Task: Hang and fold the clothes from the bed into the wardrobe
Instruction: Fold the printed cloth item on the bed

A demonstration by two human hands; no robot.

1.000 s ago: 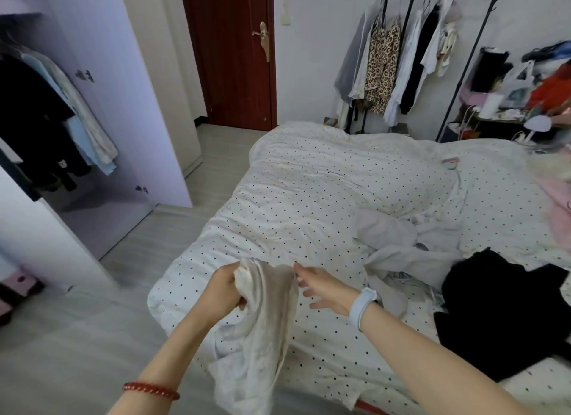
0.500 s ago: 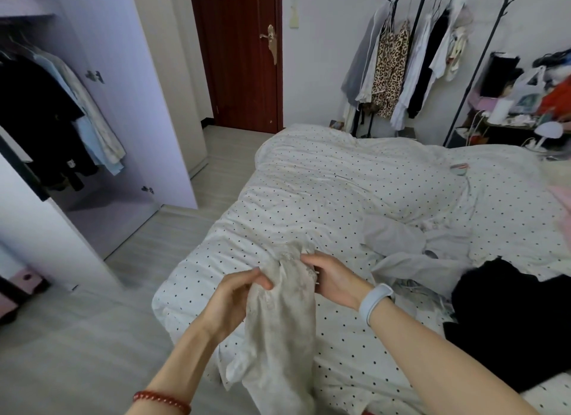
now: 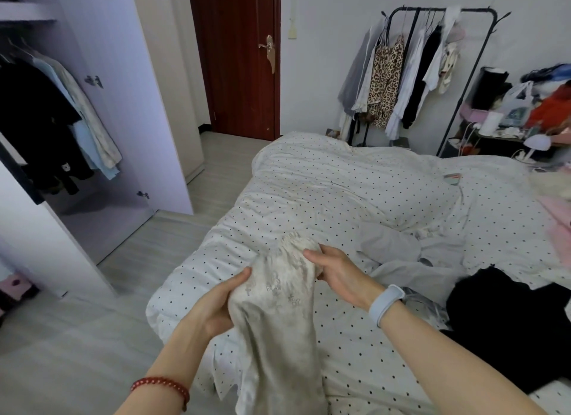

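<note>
Hanging over the near edge of the polka-dot bed (image 3: 324,198), a cream lace garment (image 3: 278,315) is gripped by the left hand (image 3: 213,306) at its side and the right hand (image 3: 336,272) near its gathered top; open wardrobe (image 3: 102,105) at left.

Both forearms are bare, with no sleeves reaching into view. The left wrist wears a bracelet (image 3: 160,385) of small, round, glossy red beads strung in a single row. The right wrist wears a smooth, pale blue band (image 3: 386,305), broad and plain, fitting snugly around it.
</note>
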